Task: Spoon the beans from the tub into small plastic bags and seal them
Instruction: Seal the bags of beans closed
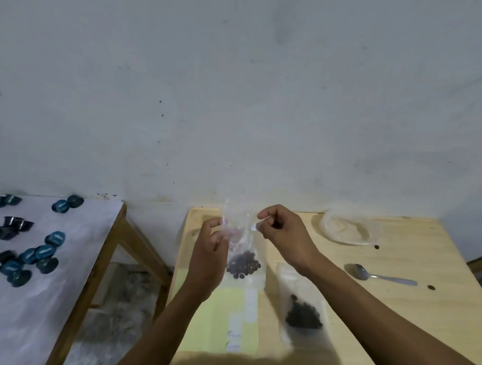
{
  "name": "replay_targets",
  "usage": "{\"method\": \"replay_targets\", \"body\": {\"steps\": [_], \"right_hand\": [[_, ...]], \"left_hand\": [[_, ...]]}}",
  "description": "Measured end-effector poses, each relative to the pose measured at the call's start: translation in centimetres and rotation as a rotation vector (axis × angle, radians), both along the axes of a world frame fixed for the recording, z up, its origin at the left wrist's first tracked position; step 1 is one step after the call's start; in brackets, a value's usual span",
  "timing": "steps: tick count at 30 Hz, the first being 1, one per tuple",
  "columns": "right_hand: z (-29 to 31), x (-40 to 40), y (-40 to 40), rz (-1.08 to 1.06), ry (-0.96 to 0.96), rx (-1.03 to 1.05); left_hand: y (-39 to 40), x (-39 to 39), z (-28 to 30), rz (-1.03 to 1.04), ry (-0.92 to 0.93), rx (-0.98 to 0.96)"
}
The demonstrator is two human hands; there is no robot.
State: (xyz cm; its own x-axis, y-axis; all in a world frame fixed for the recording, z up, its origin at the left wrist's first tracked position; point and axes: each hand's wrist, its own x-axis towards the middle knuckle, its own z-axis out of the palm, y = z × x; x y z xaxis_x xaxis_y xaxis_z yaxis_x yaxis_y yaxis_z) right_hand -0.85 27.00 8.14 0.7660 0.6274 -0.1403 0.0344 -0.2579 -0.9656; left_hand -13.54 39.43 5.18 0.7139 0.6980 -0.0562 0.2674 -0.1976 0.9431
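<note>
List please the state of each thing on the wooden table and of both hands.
Held bag: upright, lifted, beans at the bottom, top pinched by both hands.
Left hand: pinches the bag's top left edge.
Right hand: pinches the top right edge.
Second bag: lies flat, beans inside.
Spoon: lies on the table, empty.
Tub: open, looks empty.

The pale wooden table (394, 310) shows a light yellowish grain. On it lies a pale yellow paper sheet (207, 317) with small white labels. The clear plastic bag held up (244, 253) carries dark brown beans (244, 264), as does the second clear bag lying flat (302, 312). A silver metal spoon (378, 274) gleams grey. The neighbouring white cloth (39, 298) bears teal and black capsules (45, 250).
</note>
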Motion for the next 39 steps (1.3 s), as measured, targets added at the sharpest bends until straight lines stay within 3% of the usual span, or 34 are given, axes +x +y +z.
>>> {"method": "replay_targets", "body": {"steps": [8,17,22,28,33,39], "right_hand": [[1.0,0.2,1.4,-0.101,-0.085,-0.005],[0.6,-0.8,1.4,-0.223,-0.217,-0.106],[0.5,-1.1,0.8,-0.197,0.161,-0.051],[-0.4,-1.5,0.3,-0.138,0.246,0.053],[-2.6,-1.7,-0.1,-0.14,0.231,-0.058],[-5.5,-2.7,-2.0,-0.003,0.383,-0.151]], "left_hand": [[-1.4,0.6,2.7,-0.077,-0.1,0.001],[-1.4,0.6,2.7,-0.064,-0.128,-0.126],[-1.1,1.1,2.9,-0.05,-0.119,-0.246],[-0.9,1.7,1.8,0.039,-0.031,-0.278],[-1.3,1.8,0.2,0.13,0.063,-0.368],[-0.3,1.5,-3.1,0.187,0.125,-0.457]]}}
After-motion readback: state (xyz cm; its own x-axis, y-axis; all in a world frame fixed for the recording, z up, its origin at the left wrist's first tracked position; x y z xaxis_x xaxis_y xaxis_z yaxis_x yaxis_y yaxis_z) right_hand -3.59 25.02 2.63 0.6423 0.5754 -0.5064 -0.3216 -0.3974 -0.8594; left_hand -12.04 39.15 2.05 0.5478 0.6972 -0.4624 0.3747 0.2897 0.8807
